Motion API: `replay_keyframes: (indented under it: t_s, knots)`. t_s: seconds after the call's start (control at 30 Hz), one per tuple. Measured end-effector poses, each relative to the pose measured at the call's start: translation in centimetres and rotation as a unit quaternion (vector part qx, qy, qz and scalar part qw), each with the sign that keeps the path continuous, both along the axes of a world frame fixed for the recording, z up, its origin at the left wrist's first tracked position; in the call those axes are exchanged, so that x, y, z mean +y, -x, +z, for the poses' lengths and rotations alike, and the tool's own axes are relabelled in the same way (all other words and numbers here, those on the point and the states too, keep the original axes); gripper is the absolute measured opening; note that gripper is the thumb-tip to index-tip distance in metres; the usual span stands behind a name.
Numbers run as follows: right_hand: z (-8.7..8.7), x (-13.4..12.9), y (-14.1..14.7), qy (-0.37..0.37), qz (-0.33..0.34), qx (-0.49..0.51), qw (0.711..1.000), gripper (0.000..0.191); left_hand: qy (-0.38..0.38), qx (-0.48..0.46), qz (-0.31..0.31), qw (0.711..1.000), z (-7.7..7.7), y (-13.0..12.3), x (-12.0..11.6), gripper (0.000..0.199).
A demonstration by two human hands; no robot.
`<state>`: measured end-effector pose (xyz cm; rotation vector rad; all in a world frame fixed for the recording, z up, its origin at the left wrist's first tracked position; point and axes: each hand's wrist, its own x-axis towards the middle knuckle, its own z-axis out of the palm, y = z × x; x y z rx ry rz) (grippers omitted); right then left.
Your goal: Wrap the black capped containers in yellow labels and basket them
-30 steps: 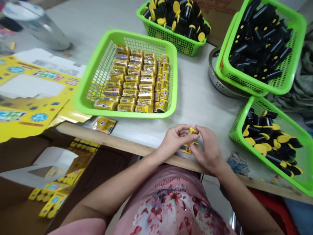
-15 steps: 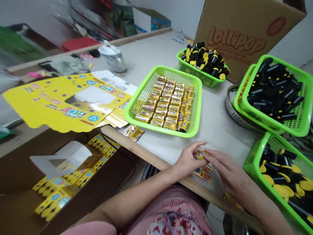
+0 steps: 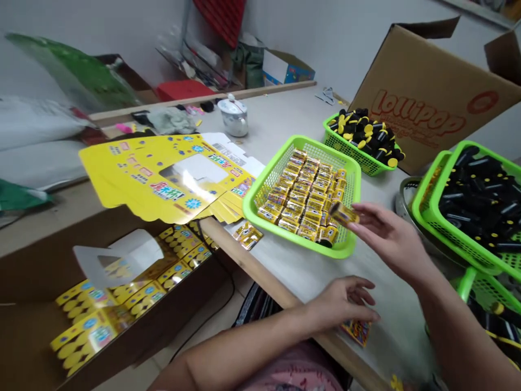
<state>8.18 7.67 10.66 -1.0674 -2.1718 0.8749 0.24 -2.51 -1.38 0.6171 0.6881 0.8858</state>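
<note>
Head camera shows the right hand (image 3: 386,233) pinching a wrapped canister (image 3: 344,213) over the green basket (image 3: 266,182); behind stands a lollipop carton (image 3: 431,92).

The word "Lollipop" is printed in red on the large cardboard box (image 3: 431,98) at the far right. Large Chinese characters mark the flat yellow carton sheet (image 3: 134,174) at left; its smaller print is too blurred to read.

cardboard carton (image 3: 427,98) behind the small basket (image 3: 358,149) of containers (image 3: 366,129)
</note>
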Motion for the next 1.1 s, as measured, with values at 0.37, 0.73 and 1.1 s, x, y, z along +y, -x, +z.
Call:
replay_keyframes:
  t_s: [0.37,0.73,1.1]
  knots:
    - [-5.2,2.7,14.2,-0.01,0.051,-0.139,0.989,0.021,-0.043,-0.032,0.045,0.998,-1.3,-1.5,0.2,0.027]
    - [-1.2,-4.9,-1.2,-0.248,-0.077,-0.059,0.964,0.007,0.029,-0.037,0.128,0.991,1.1,1.1,0.4,0.026]
    - [-11.4,-16.5,-10.4,-0.133,-0.161,-0.223,0.952,0.028,0.0,0.09,0.143,0.986,1.4,0.5,0.6,0.023]
